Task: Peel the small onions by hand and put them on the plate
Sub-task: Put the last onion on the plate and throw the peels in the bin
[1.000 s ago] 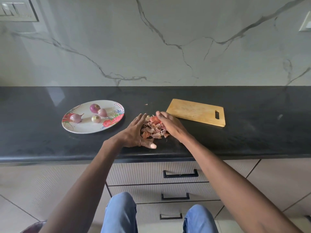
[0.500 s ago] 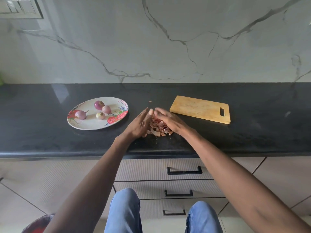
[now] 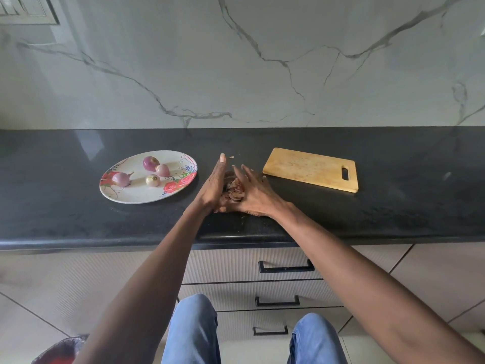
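Your work surface is a black countertop (image 3: pixel 367 222). Directly on it: a flowered plate (image 3: pixel 136 197) at left, a heap of onion skins (image 3: pixel 235 189) at centre, a wooden cutting board (image 3: pixel 309 169) at right. One skin scrap (image 3: pixel 231 157) lies behind the heap.

A black countertop (image 3: pixel 367 219) fronts a veined marble wall (image 3: pixel 262 61), above ribbed drawers (image 3: pixel 283 292) and seemingly tiled floor (image 3: pixel 23 324).

Head cam, wide; looks fwd/down on counter (image 3: pixel 78 222); near hands.
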